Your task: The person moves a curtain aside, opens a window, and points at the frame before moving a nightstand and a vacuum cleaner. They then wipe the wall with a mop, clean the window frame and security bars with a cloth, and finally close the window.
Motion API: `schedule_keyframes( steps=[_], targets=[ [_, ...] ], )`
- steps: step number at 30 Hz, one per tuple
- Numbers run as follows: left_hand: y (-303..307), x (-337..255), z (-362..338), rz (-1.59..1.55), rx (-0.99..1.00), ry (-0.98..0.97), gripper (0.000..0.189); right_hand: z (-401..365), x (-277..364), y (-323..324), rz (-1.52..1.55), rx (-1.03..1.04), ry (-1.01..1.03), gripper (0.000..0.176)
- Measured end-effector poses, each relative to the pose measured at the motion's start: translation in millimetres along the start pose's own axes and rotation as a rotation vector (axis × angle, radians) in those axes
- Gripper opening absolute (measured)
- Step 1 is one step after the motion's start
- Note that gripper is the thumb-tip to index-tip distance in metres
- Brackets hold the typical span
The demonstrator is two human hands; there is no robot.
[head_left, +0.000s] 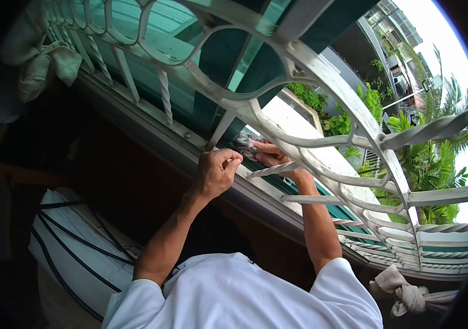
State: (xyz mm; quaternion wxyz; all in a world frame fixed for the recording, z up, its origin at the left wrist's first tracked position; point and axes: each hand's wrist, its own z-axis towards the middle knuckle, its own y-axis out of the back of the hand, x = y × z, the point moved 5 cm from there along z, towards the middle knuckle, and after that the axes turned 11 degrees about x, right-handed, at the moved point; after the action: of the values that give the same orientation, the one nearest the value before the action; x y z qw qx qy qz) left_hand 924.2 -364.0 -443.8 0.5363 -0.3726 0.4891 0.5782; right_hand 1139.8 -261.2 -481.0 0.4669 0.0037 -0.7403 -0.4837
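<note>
White metal window bars, some straight and some twisted, cross the view in front of a green-framed window. My right hand reaches between the bars and holds a crumpled grey-and-white cloth against the green frame. Close by on the near side, my left hand is closed beside a bar at the pale sill. Its fingers are curled together, and whatever they may hold is hidden.
A tied curtain hangs at the upper left, and another knotted curtain is at the lower right. A pale bag-like item with dark straps lies at the lower left. Plants and buildings show outside.
</note>
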Motion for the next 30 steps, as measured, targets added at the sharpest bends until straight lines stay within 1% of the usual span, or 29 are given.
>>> schedule_keyframes(
  steps=[1, 2, 3, 5, 6, 7, 9, 11, 13, 15, 16, 17, 18, 19, 20, 22, 23, 25, 26, 27, 28, 29, 30],
  targets=[
    [1, -2, 2, 0.004, 0.007, -0.024, 0.012, -15, -5, 2, 0.005, -0.011, -0.003, 0.039],
    [4, 1, 2, -0.051, 0.006, 0.026, 0.014, -37, -8, 9, -0.068, -0.085, -0.023, 0.035],
    [9, -1, 1, -0.046, 0.008, 0.017, 0.014, -55, -8, 13, -0.143, -0.155, -0.043, 0.031],
    [17, -1, -2, -0.094, 0.069, 0.095, 0.015, -73, 12, 31, -0.019, -0.135, -0.203, 0.023],
    [19, -4, -4, -0.065, 0.082, 0.107, 0.014, -64, 31, 39, -0.07, -0.163, -0.075, 0.018],
    [21, -6, -5, -0.066, 0.069, 0.109, 0.014, -49, 32, 39, 0.404, -0.18, -0.037, 0.018],
    [18, -8, -9, -0.035, 0.053, 0.101, 0.013, -11, 46, 43, 0.221, -0.245, 0.073, 0.021],
    [14, -9, -9, -0.02, 0.042, 0.111, 0.013, 34, 48, 21, 0.01, -0.005, 0.206, 0.023],
    [14, -14, -8, 0.002, 0.038, 0.11, 0.013, 32, 42, 15, 0.07, -0.025, 0.233, 0.023],
    [17, -16, -9, 0.03, 0.086, 0.172, 0.012, 16, 6, 4, 0.039, -0.084, -0.023, 0.024],
    [21, -16, -12, 0.036, 0.09, 0.175, 0.012, -3, 14, 12, 0.11, -0.061, -0.078, 0.025],
    [26, -14, -13, 0.025, 0.074, 0.167, 0.013, -18, 3, 13, 0.114, -0.068, -0.072, 0.025],
    [30, -12, -15, 0.008, 0.057, 0.157, 0.013, -33, -17, 10, 0.232, -0.021, -0.114, 0.025],
    [33, -9, -16, 0.006, 0.048, 0.148, 0.013, -33, -19, 12, 0.341, 0.03, -0.151, 0.025],
    [34, -5, -17, -0.025, 0.031, 0.164, 0.013, -25, -19, 15, 0.331, 0.035, -0.142, 0.025],
    [35, -2, -18, -0.056, 0.019, 0.186, 0.013, -8, -2, 20, 0.04, -0.072, 0.079, 0.027],
    [29, -5, -14, -0.044, 0.051, 0.182, 0.013, 4, 5, 17, 0.042, -0.075, 0.075, 0.027],
    [19, -10, -7, -0.036, 0.093, 0.181, 0.013, 26, 25, 11, 0.017, -0.013, 0.265, 0.027],
    [16, -13, -5, 0.003, 0.12, 0.19, 0.013, 22, 30, 11, -0.119, 0.002, 0.234, 0.027],
    [12, -15, -4, 0.041, 0.144, 0.194, 0.012, 11, -2, -1, 0.285, 0.072, -0.027, 0.028],
    [11, -16, -1, 0.046, 0.152, 0.187, 0.012, -4, -22, 0, 0.494, 0.073, -0.11, 0.029],
    [12, -15, -3, 0.016, 0.128, 0.175, 0.012, -18, -26, 2, 0.71, 0.069, -0.193, 0.031],
    [14, -15, -4, -0.013, 0.106, 0.159, 0.012, -28, -25, 8, 0.716, 0.05, -0.189, 0.031]
  ],
)
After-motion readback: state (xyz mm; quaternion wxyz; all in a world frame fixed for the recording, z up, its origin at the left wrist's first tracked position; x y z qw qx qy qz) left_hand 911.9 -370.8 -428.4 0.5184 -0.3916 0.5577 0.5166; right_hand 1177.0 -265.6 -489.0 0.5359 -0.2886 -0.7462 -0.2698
